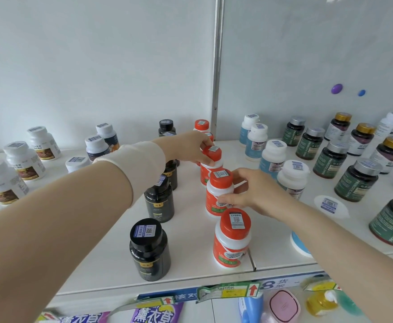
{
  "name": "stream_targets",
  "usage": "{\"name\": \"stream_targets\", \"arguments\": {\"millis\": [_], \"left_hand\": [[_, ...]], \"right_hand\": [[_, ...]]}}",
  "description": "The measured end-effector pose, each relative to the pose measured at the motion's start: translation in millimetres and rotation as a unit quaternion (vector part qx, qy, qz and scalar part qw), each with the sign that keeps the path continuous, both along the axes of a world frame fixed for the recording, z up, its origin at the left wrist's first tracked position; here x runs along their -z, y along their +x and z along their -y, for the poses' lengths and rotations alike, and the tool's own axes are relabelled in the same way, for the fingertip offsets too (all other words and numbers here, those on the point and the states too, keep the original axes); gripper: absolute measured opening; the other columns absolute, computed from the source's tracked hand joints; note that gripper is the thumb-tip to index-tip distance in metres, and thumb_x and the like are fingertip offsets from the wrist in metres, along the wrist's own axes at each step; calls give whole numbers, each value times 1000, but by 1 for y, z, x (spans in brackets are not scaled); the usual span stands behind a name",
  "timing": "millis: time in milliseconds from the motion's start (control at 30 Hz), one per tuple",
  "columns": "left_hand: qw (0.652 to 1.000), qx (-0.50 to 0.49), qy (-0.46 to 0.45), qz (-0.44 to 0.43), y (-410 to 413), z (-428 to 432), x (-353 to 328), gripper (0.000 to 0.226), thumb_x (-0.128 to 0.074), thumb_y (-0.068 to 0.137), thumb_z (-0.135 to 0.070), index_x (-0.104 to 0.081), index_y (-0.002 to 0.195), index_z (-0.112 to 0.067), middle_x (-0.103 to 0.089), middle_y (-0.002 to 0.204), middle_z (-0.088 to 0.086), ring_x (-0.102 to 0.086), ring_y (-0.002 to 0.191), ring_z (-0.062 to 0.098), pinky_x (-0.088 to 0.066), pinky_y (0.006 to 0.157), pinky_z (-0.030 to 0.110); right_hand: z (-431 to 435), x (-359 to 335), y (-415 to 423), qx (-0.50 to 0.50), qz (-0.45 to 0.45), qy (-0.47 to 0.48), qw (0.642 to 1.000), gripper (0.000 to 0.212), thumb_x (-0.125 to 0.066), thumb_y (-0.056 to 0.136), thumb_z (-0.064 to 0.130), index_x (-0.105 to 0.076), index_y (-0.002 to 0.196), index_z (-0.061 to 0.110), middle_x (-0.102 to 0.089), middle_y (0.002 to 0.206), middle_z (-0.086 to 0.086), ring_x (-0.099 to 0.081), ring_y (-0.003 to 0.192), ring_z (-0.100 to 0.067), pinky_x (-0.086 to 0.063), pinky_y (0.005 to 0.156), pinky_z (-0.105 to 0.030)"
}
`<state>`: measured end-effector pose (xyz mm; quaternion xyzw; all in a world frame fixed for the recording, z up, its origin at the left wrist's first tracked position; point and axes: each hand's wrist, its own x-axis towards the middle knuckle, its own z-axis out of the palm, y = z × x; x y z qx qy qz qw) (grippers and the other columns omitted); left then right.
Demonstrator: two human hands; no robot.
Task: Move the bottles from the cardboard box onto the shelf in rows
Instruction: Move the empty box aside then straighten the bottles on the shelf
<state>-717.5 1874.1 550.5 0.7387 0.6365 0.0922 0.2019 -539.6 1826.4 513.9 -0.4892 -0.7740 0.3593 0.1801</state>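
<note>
A row of white bottles with orange caps runs front to back on the white shelf (pixel 190 243). My left hand (pixel 192 148) grips the orange cap of a bottle (pixel 213 157) in the middle of that row. My right hand (pixel 252 191) holds the body of the orange-capped bottle (pixel 220 190) just in front of it. A third orange-capped bottle (pixel 232 238) stands free at the front, and two more (pixel 201 125) stand at the back. The cardboard box is out of view.
A row of black bottles (pixel 150 250) stands left of the orange row. White bottles (pixel 25 160) fill the left, blue-labelled (pixel 273 157) and dark green bottles (pixel 356 180) the right. A metal post (pixel 217 66) divides the back wall. Price tags and packages hang below the shelf edge.
</note>
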Motion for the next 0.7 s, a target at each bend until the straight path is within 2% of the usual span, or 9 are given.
{"name": "stream_targets", "arguments": {"millis": [67,233,367,500,600,700], "left_hand": [[1000,-1,-2,1,-1,0,1,53,-66,86,-26,-48,134,-13,-56,133,5,-55,117,21,-44,94,26],[999,0,4,-33,0,1,1,58,-65,87,-31,-43,138,-15,-53,137,4,-52,122,21,-39,100,28],[1000,-6,-3,-25,-2,13,-16,69,-68,84,-28,-36,143,-13,-51,139,3,-50,126,20,-37,109,31],[999,-33,37,12,-21,32,-48,54,-69,84,-18,-47,133,-14,-60,129,0,-57,116,17,-41,100,28],[997,-50,56,-30,-43,50,-61,49,-68,84,-17,-50,130,-15,-61,126,0,-57,115,19,-42,104,33],[990,-47,55,-124,-69,72,-63,49,-67,85,-16,-50,131,-14,-60,126,2,-54,118,21,-40,104,35]], "right_hand": [[0,1,-1,-1,2,-4,1000,57,-73,77,26,-49,127,15,-57,129,-3,-53,96,-12,-48,77,-25],[1,-3,0,-31,31,0,999,59,-70,80,31,-43,131,16,-53,134,-2,-51,101,-11,-42,87,-26],[-2,-18,5,-29,32,5,999,61,-69,78,39,-44,130,18,-53,123,3,-55,109,-16,-46,95,-32],[-11,-45,4,-9,25,54,998,65,-67,78,41,-43,134,17,-52,133,2,-54,110,-13,-46,96,-33],[-12,-66,-10,-35,58,98,993,60,-66,82,37,-45,133,16,-54,131,2,-51,106,-12,-41,88,-25],[-6,-77,-34,-65,139,154,976,61,-65,83,38,-43,135,17,-51,137,-1,-52,119,-19,-43,92,-28]]}}
